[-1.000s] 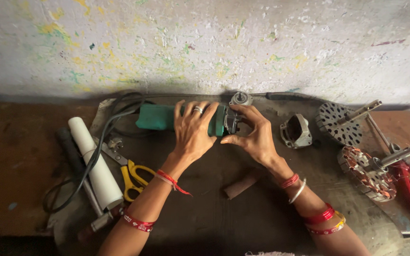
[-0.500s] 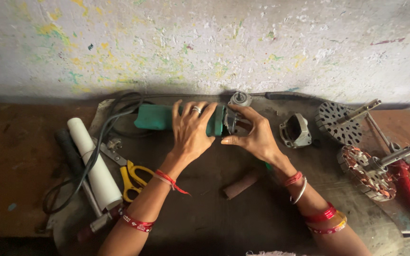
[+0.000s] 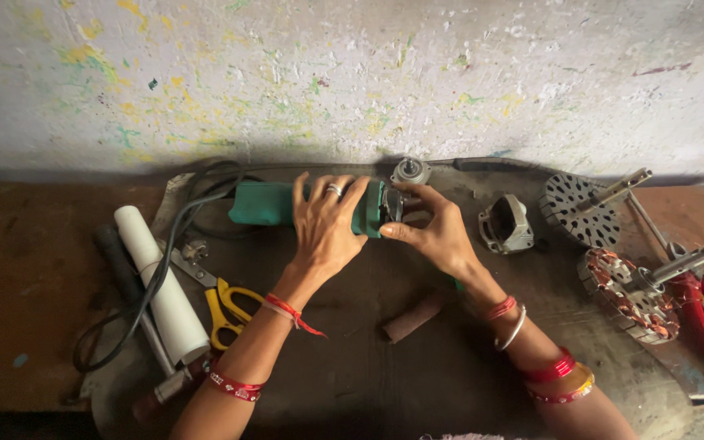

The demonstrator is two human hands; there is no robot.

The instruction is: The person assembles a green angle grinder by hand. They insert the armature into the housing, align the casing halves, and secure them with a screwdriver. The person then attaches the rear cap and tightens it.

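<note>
A green angle grinder (image 3: 275, 203) is laid on its side on a dark mat (image 3: 352, 358), close under the wall. Its body is green plastic, and a black cable (image 3: 169, 244) is led out from the end far from the hands. At the other end the metal gear head (image 3: 409, 173) is seen, grey and round. The left hand (image 3: 325, 224) is pressed flat over the body with the fingers spread. The right hand (image 3: 442, 232) is closed around the head end, where the thumb and fingers are pinched on the metal part.

Just beyond the right hand a grey metal housing (image 3: 507, 226) is placed, and further out two motor parts with shafts (image 3: 625, 281). Below the hands a small brown cylinder (image 3: 413, 318) is lying. Beyond the left hand, yellow-handled scissors (image 3: 226, 305) and a white roll (image 3: 162, 285) are found.

The mat is spread on a brown wooden bench (image 3: 18, 277). Behind it a white wall (image 3: 352, 73) is spotted with paint.
</note>
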